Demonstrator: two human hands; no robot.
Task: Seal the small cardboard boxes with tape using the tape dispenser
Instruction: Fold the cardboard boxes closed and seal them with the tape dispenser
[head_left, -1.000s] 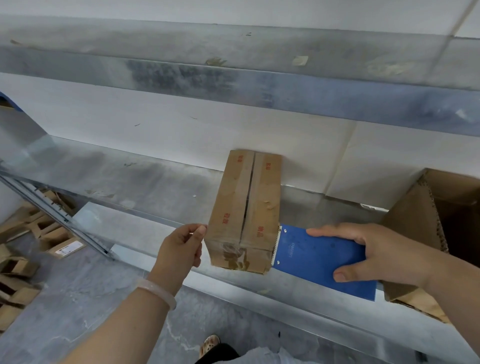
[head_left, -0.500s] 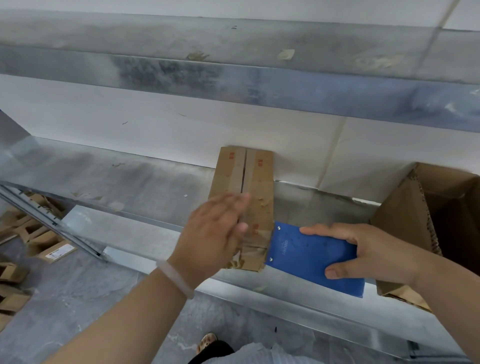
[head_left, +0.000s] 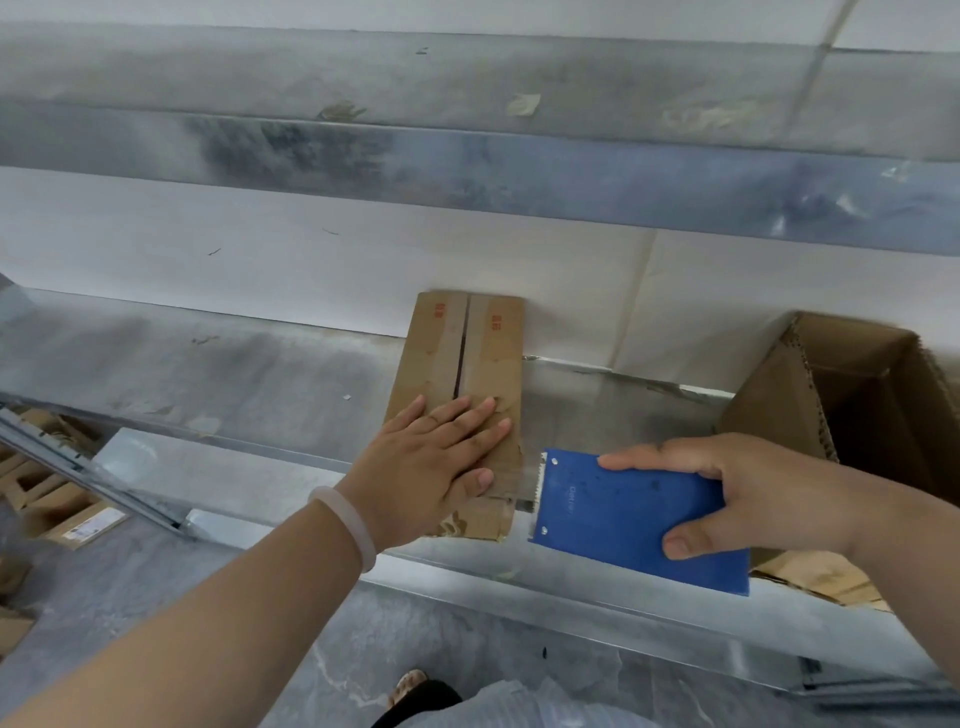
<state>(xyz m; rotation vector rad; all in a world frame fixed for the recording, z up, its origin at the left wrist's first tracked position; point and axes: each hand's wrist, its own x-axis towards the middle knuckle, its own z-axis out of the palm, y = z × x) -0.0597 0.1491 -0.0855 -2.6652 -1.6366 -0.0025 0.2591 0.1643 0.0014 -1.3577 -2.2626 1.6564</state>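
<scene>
The left hand (head_left: 431, 467) lies flat on the small cardboard box (head_left: 467, 358), its fingers (head_left: 467, 415) straight and slightly spread, pressing across the near part of the top; the middle fingertips cover the seam between the two flaps, and past them the seam runs on as a dark open gap toward the wall. The box lies lengthwise on the metal counter (head_left: 208, 374), its near end under the palm at the counter's front edge, where the cardboard looks scuffed and torn; a pale bracelet (head_left: 345, 525) sits on the left wrist.

The right hand (head_left: 727, 499) grips the blue tape dispenser (head_left: 623, 519), fingers (head_left: 649, 460) curled along its far edge and the thumb pinching its near edge; the dispenser's toothed end points at the box and sits just beside its right side, close to the left thumb. A strip of clear tape seems to bridge that small gap, though it is hard to make out.

Each flap carries a short red mark beyond the left fingertips, too blurred to read; the dispenser bears a faint pale word near its teeth, also unreadable.

Behind the right fingers stands a large open carton (head_left: 857, 395) on the counter; well left of the left wrist, flattened boxes (head_left: 67, 519) lie on the floor.
</scene>
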